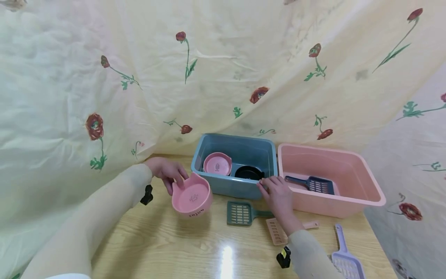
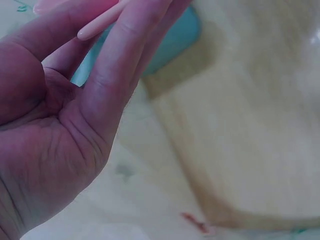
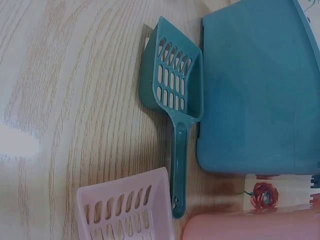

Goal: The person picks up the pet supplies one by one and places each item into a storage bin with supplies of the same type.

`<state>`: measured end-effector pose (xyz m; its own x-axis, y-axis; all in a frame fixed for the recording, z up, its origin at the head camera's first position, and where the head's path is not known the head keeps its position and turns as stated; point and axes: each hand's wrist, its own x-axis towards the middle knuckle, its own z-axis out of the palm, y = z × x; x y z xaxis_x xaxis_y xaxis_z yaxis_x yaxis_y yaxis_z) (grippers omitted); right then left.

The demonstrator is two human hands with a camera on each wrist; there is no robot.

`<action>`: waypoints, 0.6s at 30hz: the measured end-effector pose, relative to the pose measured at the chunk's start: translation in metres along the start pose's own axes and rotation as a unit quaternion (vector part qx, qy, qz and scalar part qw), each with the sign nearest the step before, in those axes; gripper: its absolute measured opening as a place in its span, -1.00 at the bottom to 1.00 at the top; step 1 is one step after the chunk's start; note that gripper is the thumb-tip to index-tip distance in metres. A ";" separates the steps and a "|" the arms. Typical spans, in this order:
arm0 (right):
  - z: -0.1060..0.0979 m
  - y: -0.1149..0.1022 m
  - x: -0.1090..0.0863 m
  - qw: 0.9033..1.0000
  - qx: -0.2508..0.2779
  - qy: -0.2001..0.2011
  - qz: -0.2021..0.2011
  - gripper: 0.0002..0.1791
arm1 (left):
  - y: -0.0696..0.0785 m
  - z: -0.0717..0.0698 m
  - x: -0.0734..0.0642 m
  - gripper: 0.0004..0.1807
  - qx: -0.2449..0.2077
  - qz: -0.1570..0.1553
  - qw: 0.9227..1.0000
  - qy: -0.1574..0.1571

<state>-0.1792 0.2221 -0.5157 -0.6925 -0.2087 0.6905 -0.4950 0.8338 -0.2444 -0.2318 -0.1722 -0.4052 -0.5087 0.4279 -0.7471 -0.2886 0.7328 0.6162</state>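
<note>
My left hand (image 1: 167, 170) holds a pink cat-eared pet bowl (image 1: 191, 198) by its eared rim, tilted so the paw print inside shows. The bowl is raised above the table, left of a blue litter box (image 1: 231, 186). In the left wrist view, the fingers lie along a pink rim at the top edge. At the box's front right corner, my right hand (image 1: 278, 195) grips the rim with curled fingers; the right wrist view does not show this hand. Inside the box sit another pink bowl (image 1: 217, 163) and a black bowl (image 1: 249, 173).
A pink litter box (image 1: 334, 203) stands on the right, holding a navy scoop (image 1: 318, 185). In front lie a teal slotted scoop (image 3: 180, 145), a pale pink scoop (image 3: 125, 200) and a lilac scoop (image 1: 343, 254). Floral cloth (image 1: 223, 73) hangs behind the wooden table (image 1: 181, 248).
</note>
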 end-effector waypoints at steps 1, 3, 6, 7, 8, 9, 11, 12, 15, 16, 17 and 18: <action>0.000 0.000 0.000 1.000 -0.001 -0.001 0.000 -0.78 | 0.007 -0.002 -0.004 -0.60 0.004 -0.001 1.000 -0.002; -0.001 0.000 -0.001 1.000 0.000 0.000 -0.002 -0.78 | 0.020 -0.007 -0.012 -0.58 0.015 0.001 1.000 0.000; -0.001 0.002 -0.002 1.000 -0.007 -0.001 -0.003 -0.79 | 0.043 -0.014 -0.020 -0.58 0.037 0.013 0.999 0.023; 0.000 0.002 -0.002 1.000 -0.009 0.000 -0.004 -0.79 | 0.051 -0.016 -0.023 -0.59 0.048 0.017 0.998 0.026; 0.000 0.002 -0.002 1.000 -0.010 0.002 -0.005 -0.79 | 0.060 -0.018 -0.026 -0.59 0.058 0.022 0.998 0.032; 0.000 0.002 -0.002 1.000 -0.010 0.004 -0.006 -0.79 | 0.068 -0.020 -0.029 -0.59 0.067 0.024 0.997 0.038; 0.000 0.002 -0.002 1.000 -0.012 0.008 -0.010 -0.80 | 0.086 -0.024 -0.034 -0.59 0.082 0.028 0.995 0.043; 0.000 0.002 -0.002 1.000 -0.013 0.010 -0.012 -0.80 | 0.094 -0.026 -0.036 -0.59 0.088 0.031 0.995 0.046; 0.000 0.001 -0.002 1.000 -0.009 0.013 -0.014 -0.81 | 0.116 -0.030 -0.038 -0.58 0.101 0.038 0.992 0.062; 0.000 0.000 -0.002 1.000 -0.010 0.013 -0.015 -0.81 | 0.123 -0.031 -0.037 -0.57 0.105 0.039 0.991 0.069; -0.001 0.000 -0.002 1.000 -0.007 0.012 -0.015 -0.81 | 0.130 -0.031 -0.036 -0.58 0.108 0.038 0.990 0.077; -0.001 0.000 -0.002 1.000 -0.006 0.013 -0.016 -0.82 | 0.136 -0.031 -0.035 -0.58 0.113 0.040 0.989 0.082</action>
<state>-0.1769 0.2229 -0.5165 -0.6628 -0.2230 0.7148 -0.5107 0.8327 -0.2138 -0.2786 -0.1042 -0.2874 -0.6523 0.4111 -0.6368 -0.0627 0.8080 0.5858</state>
